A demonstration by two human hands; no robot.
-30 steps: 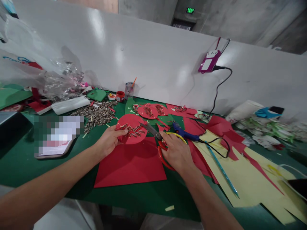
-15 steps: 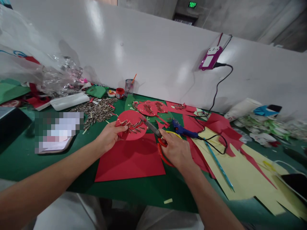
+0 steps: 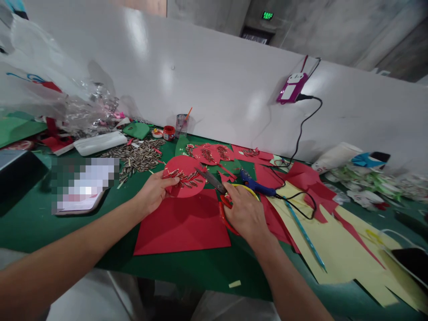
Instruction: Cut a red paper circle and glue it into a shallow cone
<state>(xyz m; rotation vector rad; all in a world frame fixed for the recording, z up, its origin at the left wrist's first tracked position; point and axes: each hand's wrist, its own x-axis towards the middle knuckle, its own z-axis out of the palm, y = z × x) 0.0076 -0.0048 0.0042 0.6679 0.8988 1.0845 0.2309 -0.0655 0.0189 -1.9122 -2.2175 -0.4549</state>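
Observation:
My left hand (image 3: pixel 152 192) pinches the left edge of a red paper disc (image 3: pixel 185 182) that has sunflower seeds glued on in a leaf pattern. My right hand (image 3: pixel 245 211) grips red-handled scissors (image 3: pixel 219 189), and their grey blades point at the disc's right edge. Under both hands lies a large red paper sheet (image 3: pixel 182 229) on the green table (image 3: pixel 30 223). More red discs with seeds (image 3: pixel 210 154) lie just behind.
A pile of sunflower seeds (image 3: pixel 137 156) lies at the left rear. A blue glue gun (image 3: pixel 256 183) with a black cable sits right of the scissors. Yellow paper (image 3: pixel 347 254), a blue pencil (image 3: pixel 306 238) and red scraps cover the right. A phone (image 3: pixel 80 187) lies at left.
Both hands keep their hold. The disc and the scissors stay almost where they were, and only the camera view shifts slightly.

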